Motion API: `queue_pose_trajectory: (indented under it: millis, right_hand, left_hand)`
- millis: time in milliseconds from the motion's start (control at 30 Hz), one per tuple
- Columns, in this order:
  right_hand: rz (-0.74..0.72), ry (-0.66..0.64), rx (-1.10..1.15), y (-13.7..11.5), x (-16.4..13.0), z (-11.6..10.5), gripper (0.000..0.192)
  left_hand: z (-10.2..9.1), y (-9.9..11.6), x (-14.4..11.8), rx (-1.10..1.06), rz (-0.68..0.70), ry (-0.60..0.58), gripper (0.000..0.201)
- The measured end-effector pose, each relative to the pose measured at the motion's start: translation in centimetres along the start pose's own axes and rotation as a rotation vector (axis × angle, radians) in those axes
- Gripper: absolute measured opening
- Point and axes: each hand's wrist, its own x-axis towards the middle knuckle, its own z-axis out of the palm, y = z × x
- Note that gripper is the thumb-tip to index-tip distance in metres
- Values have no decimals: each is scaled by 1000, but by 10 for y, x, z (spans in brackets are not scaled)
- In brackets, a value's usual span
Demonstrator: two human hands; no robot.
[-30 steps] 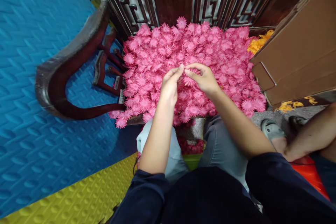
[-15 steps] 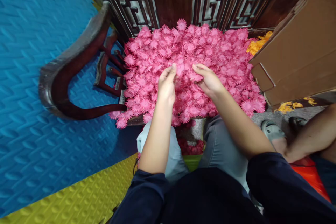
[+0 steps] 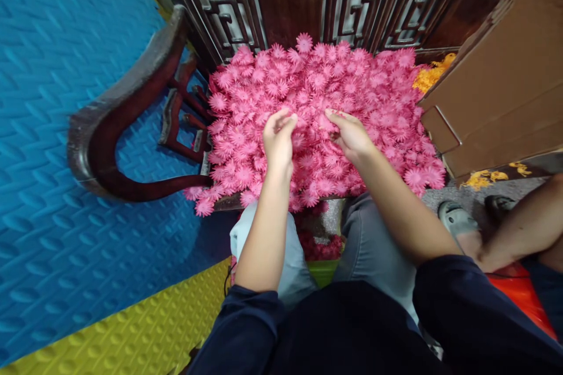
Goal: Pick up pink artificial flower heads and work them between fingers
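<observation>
A thick heap of pink artificial flower heads covers a dark wooden seat in front of me. My left hand is above the middle of the heap, fingers loosely curled and thumb apart from the index finger, with nothing visible between them. Across a small gap, my right hand has its fingers and thumb closed on a pink flower head. That flower blends into the heap behind it, and part of it is hidden by the fingers.
On the left curves a dark wooden armrest over blue matting. A cardboard box stands at the right, with orange flowers beside it. Another person's arm and a clog are at the lower right.
My left thumb and index finger have moved apart, and that hand has turned slightly. My right hand has shifted slightly, still holding the pink flower head.
</observation>
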Motion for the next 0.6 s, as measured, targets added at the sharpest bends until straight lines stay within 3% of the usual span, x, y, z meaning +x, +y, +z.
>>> queue_pose_trajectory:
  millis: [100,167,267,400,600]
  right_hand:
    - [-59,-82,-6,0,-4,1,25]
    - [-76,-131,-10,-1,-7,3,28]
    - [-55,-166,-25,-1,-10,4,33]
    - [-39,-204,4,0,-11,6,38]
    - [-70,-278,54,-1,-11,7,41]
  left_hand:
    - [5,1,-8,198,245,-247,7]
    - [6,1,-12,368,356,-318,11]
    - [5,1,-16,581,460,-263,18]
    - [5,2,-18,738,564,-149,13]
    - [7,3,-19,734,620,-181,4]
